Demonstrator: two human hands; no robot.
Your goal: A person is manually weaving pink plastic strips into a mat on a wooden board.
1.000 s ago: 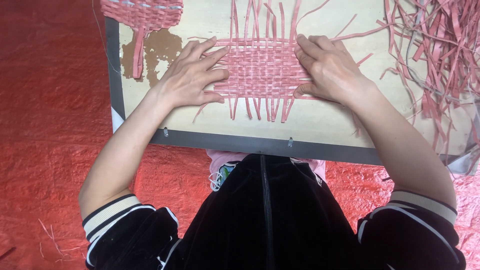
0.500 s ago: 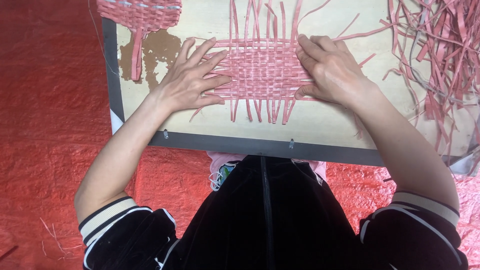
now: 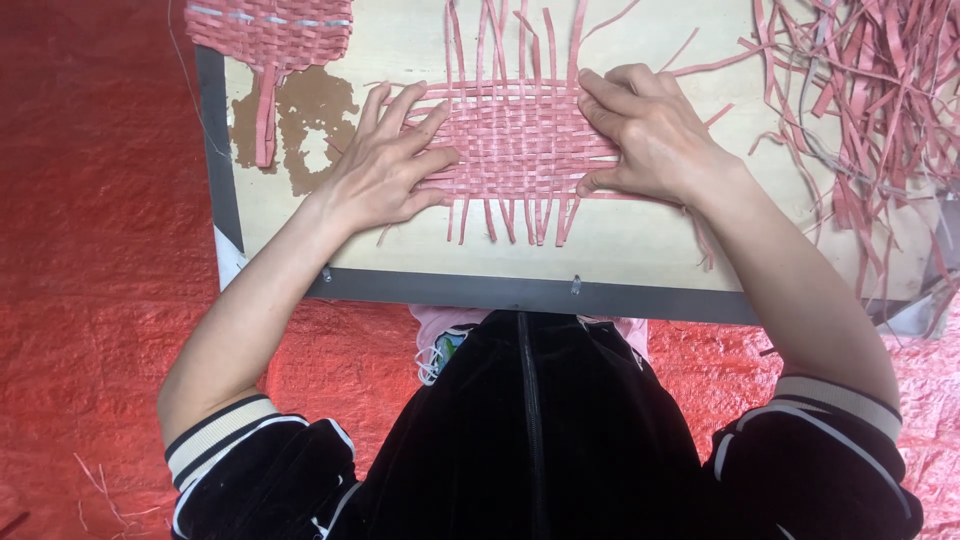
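We see both of our hands pressed flat on a pink woven mat [image 3: 520, 140] that lies in the middle of a pale wooden board [image 3: 640, 245]. Our left hand [image 3: 385, 165] rests on the mat's 9 o'clock edge with its fingers [image 3: 425, 125] spread open and pointing toward 1 o'clock, gripping nothing. Our right hand [image 3: 650, 135] sits on the mat's 3 o'clock edge, its fingers [image 3: 600, 105] curled loosely and pressing down on the weave, with the thumb tip at the mat's lower right corner; it too closes on nothing. Loose strip ends [image 3: 510, 215] stick out of the mat toward 6 o'clock, and longer ones [image 3: 500, 40] run up toward 12 o'clock. At 10 o'clock from the mat lies a second woven piece [image 3: 270, 35], partly cut off by the top of the view, just above a brown patch [image 3: 300, 120] where the board's surface has peeled. A heap of loose pink strips [image 3: 860, 100] sprawls at 2 o'clock, spilling over the board's right side. The board has a dark grey rim [image 3: 500, 293] and sits across our lap, over a red woven ground sheet [image 3: 90, 250].
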